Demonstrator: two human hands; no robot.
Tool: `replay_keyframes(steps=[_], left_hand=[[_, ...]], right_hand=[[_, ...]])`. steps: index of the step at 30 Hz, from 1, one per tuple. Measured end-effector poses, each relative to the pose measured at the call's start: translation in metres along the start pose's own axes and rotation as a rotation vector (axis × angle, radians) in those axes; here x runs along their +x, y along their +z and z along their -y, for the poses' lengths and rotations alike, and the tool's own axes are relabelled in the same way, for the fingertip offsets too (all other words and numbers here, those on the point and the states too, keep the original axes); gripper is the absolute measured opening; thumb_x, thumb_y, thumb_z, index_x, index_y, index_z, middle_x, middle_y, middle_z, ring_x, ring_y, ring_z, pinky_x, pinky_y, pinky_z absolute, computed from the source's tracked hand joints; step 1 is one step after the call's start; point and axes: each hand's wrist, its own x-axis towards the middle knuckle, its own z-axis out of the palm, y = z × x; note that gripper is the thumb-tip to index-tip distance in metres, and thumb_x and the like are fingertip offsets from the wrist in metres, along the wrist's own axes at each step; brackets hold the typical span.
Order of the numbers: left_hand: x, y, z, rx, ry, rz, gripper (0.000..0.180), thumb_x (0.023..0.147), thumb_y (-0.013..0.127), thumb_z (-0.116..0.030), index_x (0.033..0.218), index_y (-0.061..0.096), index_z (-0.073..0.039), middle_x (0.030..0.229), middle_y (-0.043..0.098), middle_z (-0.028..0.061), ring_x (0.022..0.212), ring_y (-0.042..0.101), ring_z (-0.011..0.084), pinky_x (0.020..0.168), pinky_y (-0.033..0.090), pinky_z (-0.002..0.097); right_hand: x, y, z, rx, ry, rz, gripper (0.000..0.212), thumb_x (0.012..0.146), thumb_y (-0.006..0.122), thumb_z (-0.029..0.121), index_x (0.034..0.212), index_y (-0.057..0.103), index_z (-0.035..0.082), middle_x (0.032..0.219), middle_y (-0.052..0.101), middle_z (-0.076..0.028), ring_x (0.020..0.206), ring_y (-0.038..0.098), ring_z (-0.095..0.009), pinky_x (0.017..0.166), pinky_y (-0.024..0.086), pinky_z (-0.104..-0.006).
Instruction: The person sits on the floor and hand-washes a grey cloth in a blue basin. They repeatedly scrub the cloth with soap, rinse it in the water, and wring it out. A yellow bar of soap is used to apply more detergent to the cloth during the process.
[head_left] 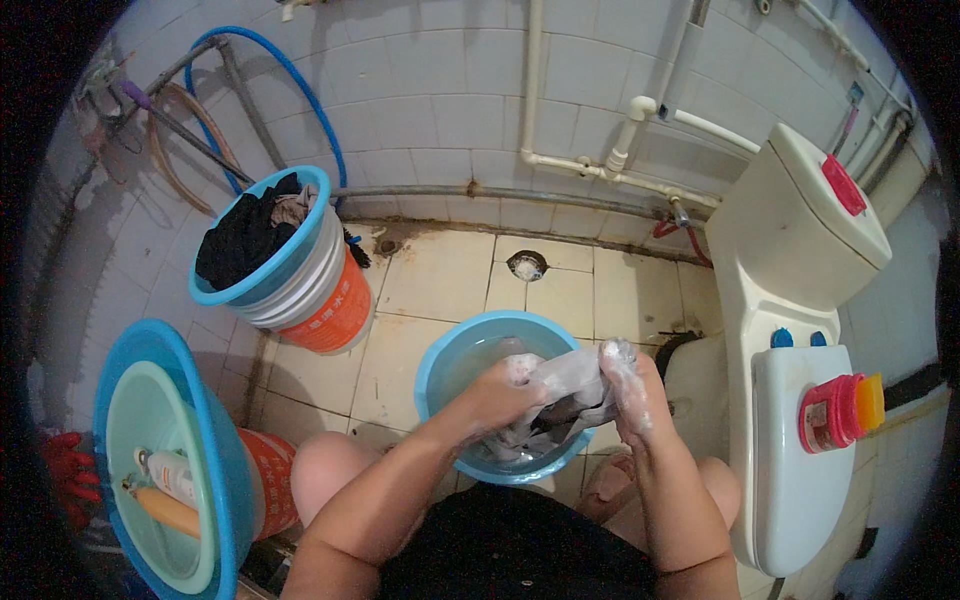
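Between my knees a light-blue basin [437, 350] stands on the tiled floor with cloudy water in it. A wet grey-white cloth garment [572, 378] is stretched between my hands over the basin, its lower, darker folds hanging down into it. My left hand [508, 388] is closed on the garment's left part, with suds on the knuckles. Lather also covers my right hand [628, 385], which grips the garment's right end a little higher. The fingertips of both hands are partly hidden by cloth and foam.
At the back left, a blue basin of dark clothes [245, 235] rests on a white and orange bucket [330, 305]. Nearer left, a pale green basin [120, 420] holding bottles sits inside a larger blue one. On the right, a pink tub [830, 413] stands on the toilet lid [800, 500].
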Motion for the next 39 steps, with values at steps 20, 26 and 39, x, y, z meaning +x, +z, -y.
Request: replay_keyframes(steps=[20, 26, 39], left_hand=[[-0.010, -0.007, -0.006, -0.371, 0.120, -0.085, 0.025, 0.079, 0.055, -0.010, 0.102, 0.055, 0.000, 0.093, 0.059, 0.0064, 0.086, 0.056, 0.0127, 0.078, 0.045, 0.0261], [-0.016, -0.007, -0.016, -0.385, 0.165, -0.067, 0.031, 0.081, 0.057, -0.016, 0.108, 0.052, 0.000, 0.102, 0.059, 0.0080, 0.091, 0.056, 0.0147, 0.081, 0.045, 0.0284], [-0.018, 0.001, -0.026, 0.669, -0.073, -0.040, 0.040, 0.078, 0.063, -0.023, 0.108, 0.050, 0.001, 0.098, 0.058, 0.0122, 0.087, 0.055, 0.0175, 0.077, 0.044, 0.0317]], right_hand=[[0.004, -0.006, 0.020, -0.018, 0.084, 0.032, 0.032, 0.082, 0.061, 0.030, 0.100, 0.058, 0.003, 0.085, 0.059, -0.005, 0.074, 0.054, -0.014, 0.066, 0.045, -0.0282], [-0.006, 0.017, 0.027, -0.418, 0.198, 0.254, 0.040, 0.073, 0.070, 0.024, 0.102, 0.058, -0.001, 0.092, 0.060, -0.008, 0.080, 0.055, -0.014, 0.074, 0.045, -0.0283], [0.000, -0.015, 0.021, 0.299, -0.220, -0.042, 0.031, 0.076, 0.060, 0.016, 0.103, 0.052, 0.003, 0.090, 0.056, -0.007, 0.084, 0.056, -0.019, 0.074, 0.047, -0.0319]])
